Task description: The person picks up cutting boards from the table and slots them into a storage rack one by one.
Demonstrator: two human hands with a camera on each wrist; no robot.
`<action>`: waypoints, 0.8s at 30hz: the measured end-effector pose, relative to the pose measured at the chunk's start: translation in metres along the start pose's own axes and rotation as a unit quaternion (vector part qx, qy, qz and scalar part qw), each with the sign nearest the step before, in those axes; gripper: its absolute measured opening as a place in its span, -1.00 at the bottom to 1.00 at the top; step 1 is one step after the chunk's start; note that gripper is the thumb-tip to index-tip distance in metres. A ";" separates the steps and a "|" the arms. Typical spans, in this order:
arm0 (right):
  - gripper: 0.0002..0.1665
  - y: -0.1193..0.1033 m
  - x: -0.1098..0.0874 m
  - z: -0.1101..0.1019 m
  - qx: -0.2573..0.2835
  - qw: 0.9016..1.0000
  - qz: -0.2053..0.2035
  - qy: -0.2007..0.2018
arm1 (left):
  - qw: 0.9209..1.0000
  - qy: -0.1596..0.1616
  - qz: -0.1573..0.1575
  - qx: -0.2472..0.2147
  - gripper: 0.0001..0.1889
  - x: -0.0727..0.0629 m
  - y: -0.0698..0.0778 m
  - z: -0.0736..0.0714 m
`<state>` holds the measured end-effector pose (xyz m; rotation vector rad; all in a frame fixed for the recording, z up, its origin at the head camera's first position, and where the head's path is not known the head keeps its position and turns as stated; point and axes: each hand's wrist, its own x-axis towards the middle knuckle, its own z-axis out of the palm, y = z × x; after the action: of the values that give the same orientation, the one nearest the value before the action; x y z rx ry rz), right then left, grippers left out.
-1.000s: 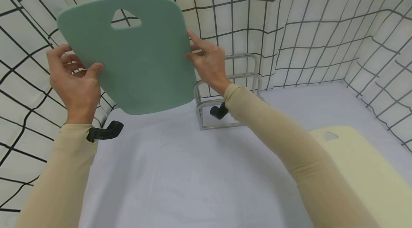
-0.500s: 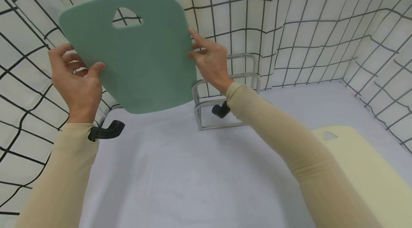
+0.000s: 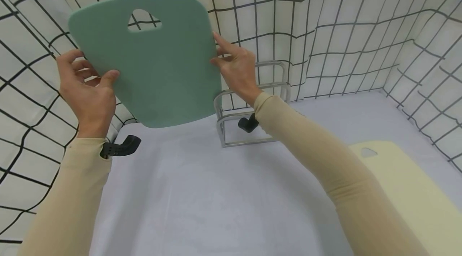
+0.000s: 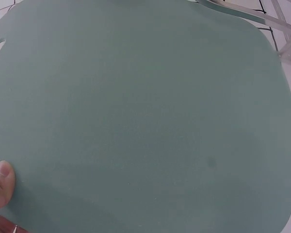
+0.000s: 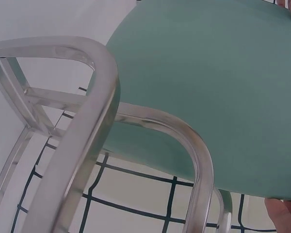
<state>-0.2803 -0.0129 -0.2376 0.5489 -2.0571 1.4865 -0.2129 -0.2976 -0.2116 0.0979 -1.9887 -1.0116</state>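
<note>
A green cutting board [image 3: 166, 67] with a cut-out handle hole near its top edge is held up, facing the head camera. My left hand [image 3: 88, 93] grips its left edge, thumb on the near face and fingers behind. On the right edge, my right hand [image 3: 238, 69] pinches it between thumb and fingers. A silver metal rack [image 3: 220, 127] with rounded bars stands just right of the board, partly behind my right hand and forearm. In the right wrist view the rack's bars [image 5: 99, 97] overlap the board's lower corner.
A pale yellow cutting board [image 3: 400, 175] lies flat on the white surface [image 3: 202, 200] at the right, partly hidden by my right sleeve. Black-and-white grid cloth [image 3: 335, 35] hangs around the back and both sides.
The green board and both hands have shifted very slightly right in the head view. My grip on the board stays the same.
</note>
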 end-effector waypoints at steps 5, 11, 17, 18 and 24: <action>-0.30 0.000 0.000 -0.002 -0.002 1.000 0.001 -0.001 | 1.000 -0.003 -0.006 0.006 -0.50 0.000 0.002 0.002; -0.31 0.001 0.001 -0.005 0.003 1.000 -0.009 0.002 | 1.000 -0.003 -0.015 0.010 -0.50 -0.002 0.008 0.004; -0.30 0.001 0.003 -0.007 -0.001 1.000 -0.002 0.006 | 1.000 -0.005 -0.024 -0.001 -0.51 -0.004 0.017 0.005; -0.30 0.001 0.003 -0.007 -0.001 1.000 0.001 0.007 | 1.000 -0.006 -0.023 -0.003 -0.51 -0.004 0.018 0.005; -0.29 0.001 0.003 -0.010 -0.006 1.000 -0.003 0.008 | 1.000 -0.006 -0.013 -0.008 -0.50 -0.003 0.019 0.007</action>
<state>-0.2808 -0.0032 -0.2339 0.5363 -2.0496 1.4689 -0.2104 -0.2796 -0.2027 0.1082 -1.9949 -1.0478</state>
